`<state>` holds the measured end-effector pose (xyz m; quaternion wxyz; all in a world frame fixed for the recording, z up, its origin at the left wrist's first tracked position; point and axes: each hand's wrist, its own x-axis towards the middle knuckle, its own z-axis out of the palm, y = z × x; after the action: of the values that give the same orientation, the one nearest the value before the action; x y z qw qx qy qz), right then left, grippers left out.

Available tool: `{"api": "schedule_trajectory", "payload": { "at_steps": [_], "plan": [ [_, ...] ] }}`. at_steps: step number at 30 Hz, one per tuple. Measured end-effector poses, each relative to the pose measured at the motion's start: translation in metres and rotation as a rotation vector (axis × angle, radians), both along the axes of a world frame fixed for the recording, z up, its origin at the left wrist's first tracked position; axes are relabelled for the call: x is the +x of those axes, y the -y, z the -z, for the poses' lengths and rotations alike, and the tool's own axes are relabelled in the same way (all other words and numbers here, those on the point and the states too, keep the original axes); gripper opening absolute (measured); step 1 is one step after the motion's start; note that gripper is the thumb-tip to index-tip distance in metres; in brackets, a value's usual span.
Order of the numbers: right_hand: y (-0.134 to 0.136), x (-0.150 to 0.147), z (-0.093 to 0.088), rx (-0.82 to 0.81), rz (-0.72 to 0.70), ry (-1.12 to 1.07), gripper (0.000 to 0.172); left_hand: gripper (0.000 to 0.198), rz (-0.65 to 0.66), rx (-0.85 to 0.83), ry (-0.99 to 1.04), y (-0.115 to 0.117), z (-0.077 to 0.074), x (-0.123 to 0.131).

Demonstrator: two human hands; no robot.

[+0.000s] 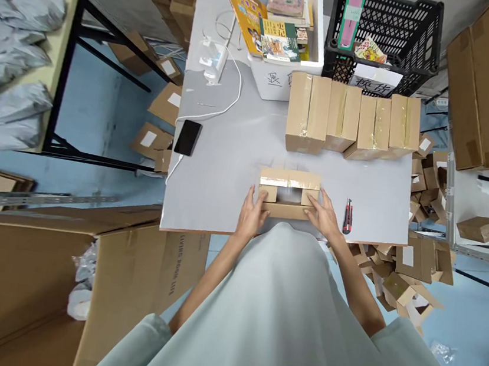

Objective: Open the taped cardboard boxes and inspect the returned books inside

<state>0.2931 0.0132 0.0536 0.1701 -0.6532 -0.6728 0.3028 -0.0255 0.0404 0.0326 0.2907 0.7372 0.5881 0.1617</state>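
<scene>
A small cardboard box (286,211) lies near the front edge of the table, its long flaps parted around a gap and shiny tape along its far side. My left hand (250,214) grips its left end, thumb on the short end flap. At the right end, my right hand (325,216) holds the box the same way, with the thumb over the other short flap. What lies inside the gap is too unclear to name. A red and black utility knife (348,217) rests on the table to the right of my right hand.
Several taped cardboard boxes (308,111) stand in a row behind. Beyond are a white bin (274,83) of books and a black crate (426,45). A phone (188,138) with a cable lies left on the grey table (232,140). A big open carton (133,288) stands at lower left.
</scene>
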Motion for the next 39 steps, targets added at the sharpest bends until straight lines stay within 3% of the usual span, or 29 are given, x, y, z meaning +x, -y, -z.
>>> {"api": "schedule_trajectory", "payload": {
  "at_steps": [9,14,19,24,28,31,33,37,39],
  "plan": [
    [-0.076,-0.001,-0.021,0.104,-0.048,0.136,0.073,0.078,0.039,0.100,-0.069,-0.006,0.016,0.012],
    [-0.124,-0.003,-0.017,-0.094,-0.006,0.209,0.082,0.086,0.119,0.103,-0.173,-0.008,0.011,0.018],
    [-0.145,-0.011,-0.010,-0.244,0.072,0.162,0.080,0.077,0.205,0.077,-0.248,-0.021,-0.005,0.028],
    [-0.138,-0.014,-0.003,-0.254,0.132,0.081,0.102,0.101,0.233,0.040,-0.232,-0.026,-0.025,0.017],
    [-0.116,0.002,0.004,-0.061,0.178,-0.106,0.083,0.109,0.174,0.011,-0.204,-0.022,-0.035,0.001],
    [-0.095,0.023,0.009,0.047,0.253,-0.204,0.069,0.099,0.210,0.015,-0.159,-0.023,-0.036,0.005],
    [-0.080,0.036,0.011,0.071,0.321,-0.208,0.069,0.089,0.225,0.001,-0.133,-0.027,-0.034,0.016],
    [-0.049,0.046,0.014,0.106,0.432,-0.023,0.073,0.062,0.216,-0.015,-0.153,-0.037,-0.032,0.041],
    [-0.035,0.042,0.013,0.139,0.425,0.052,0.063,0.050,0.213,0.009,-0.162,-0.041,-0.034,0.047]
  ]
}}
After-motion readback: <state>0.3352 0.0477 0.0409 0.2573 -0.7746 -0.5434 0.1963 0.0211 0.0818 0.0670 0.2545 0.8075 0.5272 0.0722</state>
